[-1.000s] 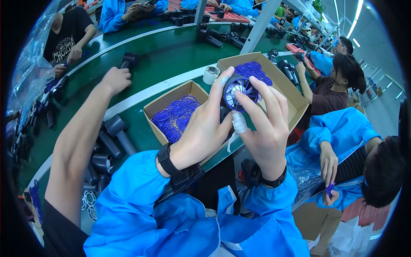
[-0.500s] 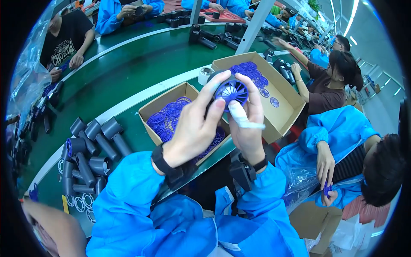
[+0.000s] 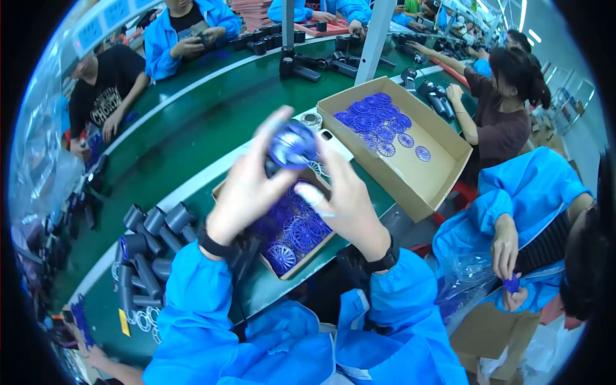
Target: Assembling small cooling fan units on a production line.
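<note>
A: Held part [image 3: 292, 144]?
B: Round, purple, spokes motion-blurred; left hand [image 3: 242, 186] grips it, right hand [image 3: 351, 208] probably too.
A: Where?
B: Raised near small cardboard box [image 3: 307, 258], thin spoked discs [image 3: 281, 256] inside; shifted left since earlier.

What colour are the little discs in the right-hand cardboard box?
The discs are purple, with a spoked, wheel-like pattern; the head view shows them best.

Cool white ceiling lights [image 3: 534, 36] shine beyond the green table [image 3: 192, 122]; above it the hands [image 3: 350, 208] look blurred, and fisheye distortion bends its edges.
</note>
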Demonstrator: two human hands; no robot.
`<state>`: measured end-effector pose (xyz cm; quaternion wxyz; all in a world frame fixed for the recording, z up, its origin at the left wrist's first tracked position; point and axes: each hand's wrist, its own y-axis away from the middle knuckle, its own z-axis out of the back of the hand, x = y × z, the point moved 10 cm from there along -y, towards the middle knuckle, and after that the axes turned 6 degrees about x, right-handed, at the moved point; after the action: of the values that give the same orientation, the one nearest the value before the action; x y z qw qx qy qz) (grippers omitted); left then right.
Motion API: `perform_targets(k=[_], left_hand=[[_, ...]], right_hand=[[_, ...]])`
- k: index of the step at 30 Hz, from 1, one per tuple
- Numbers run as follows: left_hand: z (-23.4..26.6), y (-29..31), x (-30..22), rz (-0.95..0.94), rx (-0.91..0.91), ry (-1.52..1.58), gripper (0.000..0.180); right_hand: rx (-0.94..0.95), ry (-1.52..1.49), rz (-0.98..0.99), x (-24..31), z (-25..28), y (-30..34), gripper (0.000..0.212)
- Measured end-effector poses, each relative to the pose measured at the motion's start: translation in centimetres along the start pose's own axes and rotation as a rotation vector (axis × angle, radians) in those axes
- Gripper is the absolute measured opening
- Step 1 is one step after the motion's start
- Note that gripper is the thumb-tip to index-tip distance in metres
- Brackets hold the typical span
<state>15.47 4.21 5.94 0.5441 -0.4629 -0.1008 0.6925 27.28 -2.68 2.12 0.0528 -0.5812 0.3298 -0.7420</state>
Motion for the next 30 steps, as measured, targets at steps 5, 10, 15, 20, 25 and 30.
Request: perform_targets(k=[5, 10, 15, 20, 25, 30], left_hand=[[3.2, 0.4, 20.9, 0.876, 0.314, -0.006, 0.069], [7.4, -1.0, 36.8, 0.923, 0.608, -0.826, 0.058], [0.6, -12.2, 38.5, 0.814, 0.429, -0.887, 0.049], [-10.0, -17.8, 43.9, 0.765, 0.37, -0.594, 0.047], [-11.9, -18.9, 46.5, 0.809, 0.238, -0.496, 0.047], [-11.0, -15.9, 47.8, 0.827, 0.453, -0.386, 0.041]], right_hand=[[0.934, 0.775, 0.207, -4.5, -6.6, 4.0, 0.044], [1.041, 0.558, 0.152, -6.7, -10.1, 4.5, 0.039], [1.017, 0.462, 0.101, -7.7, -9.6, 4.6, 0.032], [1.089, 0.467, -0.069, -7.8, -9.5, 4.7, 0.031], [1.043, 0.307, -0.033, -8.2, -9.7, 4.6, 0.024], [1.053, 0.22, 0.122, -6.8, -9.5, 5.0, 0.035]])
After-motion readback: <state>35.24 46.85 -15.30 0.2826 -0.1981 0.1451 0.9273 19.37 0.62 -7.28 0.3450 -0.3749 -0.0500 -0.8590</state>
